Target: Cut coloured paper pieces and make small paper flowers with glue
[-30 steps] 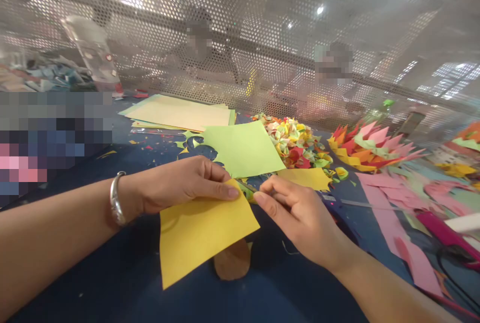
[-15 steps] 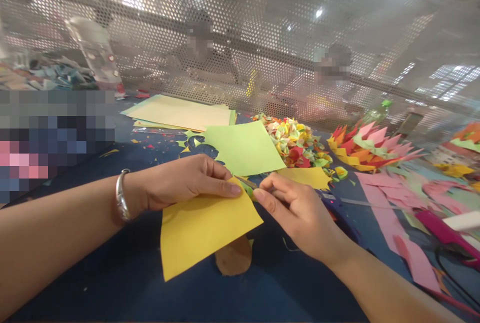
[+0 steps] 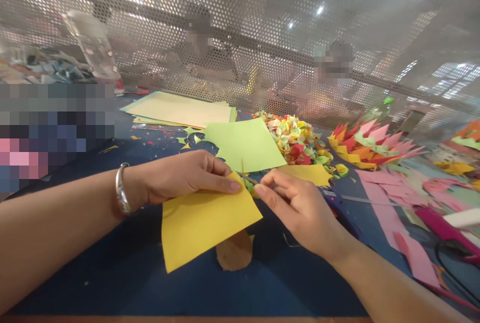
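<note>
My left hand (image 3: 198, 175), with a silver bangle at the wrist, pinches the top edge of a yellow sheet of paper (image 3: 210, 228) between thumb and fingers. My right hand (image 3: 296, 208) is closed around a pair of scissors (image 3: 249, 179); the handles are hidden in the fingers, and the thin blades stand apart at the sheet's upper right corner. Beneath the yellow sheet, a round brown piece (image 3: 235, 252) lies partly covered on the table. Just beyond both hands is a light green sheet (image 3: 243, 145) with curved cut-outs along its left side.
A pile of small coloured paper pieces (image 3: 296, 138) lies behind, beside pointed paper crowns (image 3: 371, 145). Pink strips (image 3: 386, 213) and a magenta tool (image 3: 446, 230) with a black cord are at right. Stacked sheets (image 3: 180, 108) sit before a perforated metal screen (image 3: 240, 3), people behind it.
The scissor blades have spread apart, one now pointing up over the green sheet. My left hand keeps its hold on the yellow sheet, and the view has shifted slightly.
</note>
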Motion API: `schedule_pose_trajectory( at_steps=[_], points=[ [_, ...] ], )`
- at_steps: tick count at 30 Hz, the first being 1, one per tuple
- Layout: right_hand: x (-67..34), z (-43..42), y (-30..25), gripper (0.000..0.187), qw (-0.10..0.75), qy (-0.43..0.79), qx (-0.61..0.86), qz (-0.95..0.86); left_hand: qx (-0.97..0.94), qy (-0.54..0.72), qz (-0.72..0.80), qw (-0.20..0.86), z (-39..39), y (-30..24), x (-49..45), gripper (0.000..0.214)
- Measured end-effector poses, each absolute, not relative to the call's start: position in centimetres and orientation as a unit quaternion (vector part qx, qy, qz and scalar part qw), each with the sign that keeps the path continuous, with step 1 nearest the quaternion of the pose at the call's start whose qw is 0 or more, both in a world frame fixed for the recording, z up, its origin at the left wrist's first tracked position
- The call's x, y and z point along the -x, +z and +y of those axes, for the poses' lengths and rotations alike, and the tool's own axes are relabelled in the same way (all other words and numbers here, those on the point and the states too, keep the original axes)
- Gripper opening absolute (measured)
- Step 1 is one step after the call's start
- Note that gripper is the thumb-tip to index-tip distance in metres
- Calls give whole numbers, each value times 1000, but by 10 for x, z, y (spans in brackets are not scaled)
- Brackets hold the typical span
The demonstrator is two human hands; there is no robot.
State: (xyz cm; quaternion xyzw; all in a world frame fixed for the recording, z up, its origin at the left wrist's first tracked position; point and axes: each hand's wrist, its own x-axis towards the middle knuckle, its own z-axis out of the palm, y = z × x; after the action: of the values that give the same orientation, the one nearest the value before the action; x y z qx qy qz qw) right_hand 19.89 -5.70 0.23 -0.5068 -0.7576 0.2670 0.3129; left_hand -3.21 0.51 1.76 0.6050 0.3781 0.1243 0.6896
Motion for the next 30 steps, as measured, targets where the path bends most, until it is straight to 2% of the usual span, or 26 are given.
schedule_pose_trajectory(
  at_steps=[4,8,11,15,18,23,30],
  points=[
    [-199,-57,2,31,325,267,501,-757,-640,126,382,654,10,20,37,26],
    [-202,-57,3,31,342,268,495,-752,-706,155,415,553,25,21,49,30],
    [-204,-57,4,30,354,264,493,-750,-799,169,438,375,37,19,59,29],
    [-206,-56,5,31,366,256,494,-746,-856,204,441,176,42,16,63,13],
    [-207,-55,5,30,373,241,496,-746,-860,231,448,79,36,12,56,24],
    [-208,-53,1,30,380,244,493,-743,-894,207,391,69,29,1,35,24],
    [-205,-51,-1,31,377,245,497,-743,-894,190,393,98,42,-15,24,19]
  ],
)
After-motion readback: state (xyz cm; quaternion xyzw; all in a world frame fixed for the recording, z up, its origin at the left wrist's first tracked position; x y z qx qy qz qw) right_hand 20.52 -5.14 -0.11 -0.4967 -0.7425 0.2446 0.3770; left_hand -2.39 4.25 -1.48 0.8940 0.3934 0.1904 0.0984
